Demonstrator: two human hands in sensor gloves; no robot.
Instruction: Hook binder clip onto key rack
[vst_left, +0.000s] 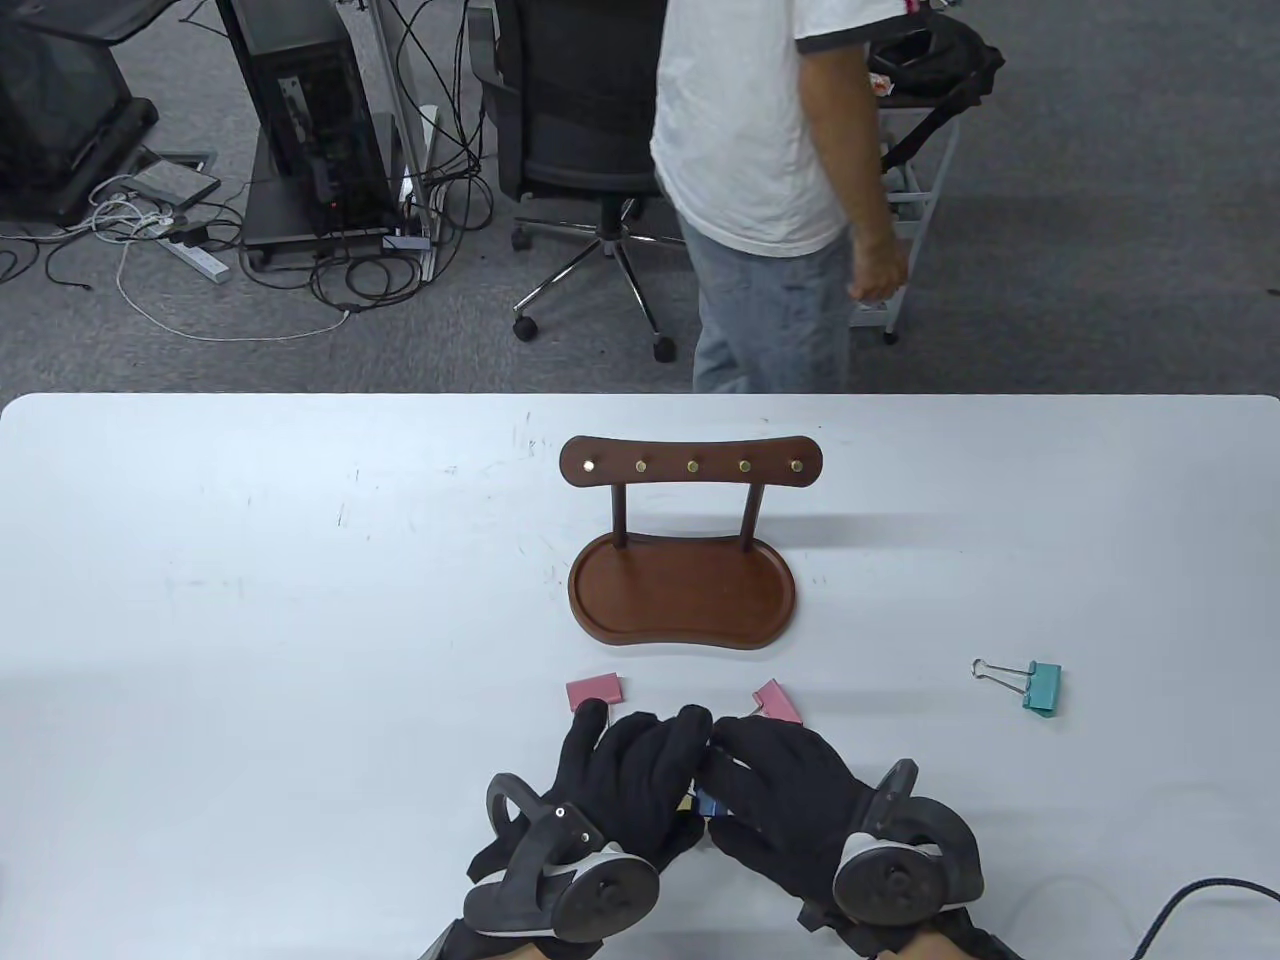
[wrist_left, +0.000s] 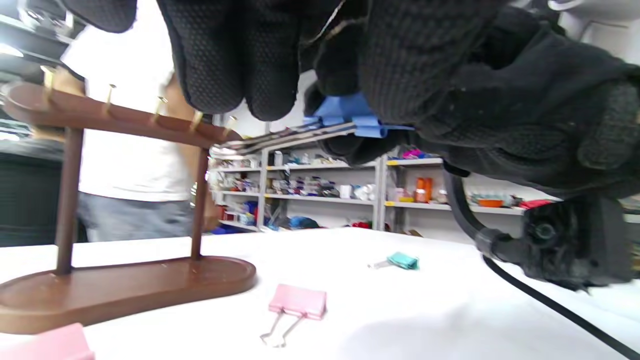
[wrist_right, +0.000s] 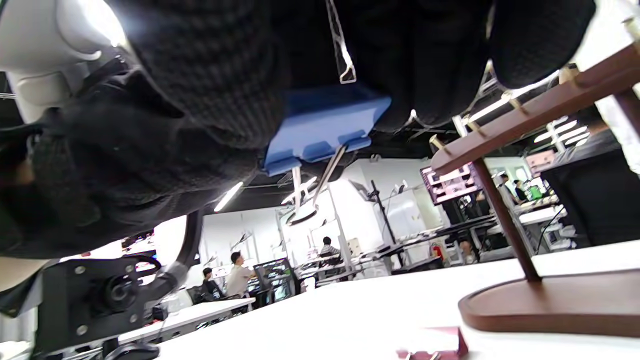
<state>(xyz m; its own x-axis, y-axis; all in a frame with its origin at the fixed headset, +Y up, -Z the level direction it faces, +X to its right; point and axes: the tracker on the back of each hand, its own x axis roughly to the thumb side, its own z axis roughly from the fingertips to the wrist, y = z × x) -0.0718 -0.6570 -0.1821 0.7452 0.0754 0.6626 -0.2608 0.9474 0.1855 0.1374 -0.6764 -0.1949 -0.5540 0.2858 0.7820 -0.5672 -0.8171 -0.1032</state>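
The brown wooden key rack (vst_left: 690, 466) with several brass pegs stands on its tray base (vst_left: 682, 600) at the table's middle. My left hand (vst_left: 645, 745) and right hand (vst_left: 762, 752) meet in front of it, near the table's front edge. Together they hold a blue binder clip (vst_left: 707, 803), mostly hidden between the fingers. In the right wrist view the blue clip (wrist_right: 325, 125) sits between my fingers, one wire handle pointing down. In the left wrist view the clip (wrist_left: 350, 114) is raised, its wire handles pointing toward the rack (wrist_left: 125, 120).
Two pink binder clips (vst_left: 595, 692) (vst_left: 778, 702) lie just beyond my fingertips, in front of the tray. A teal binder clip (vst_left: 1040, 687) lies to the right. A person in a white shirt (vst_left: 760, 150) stands beyond the table's far edge.
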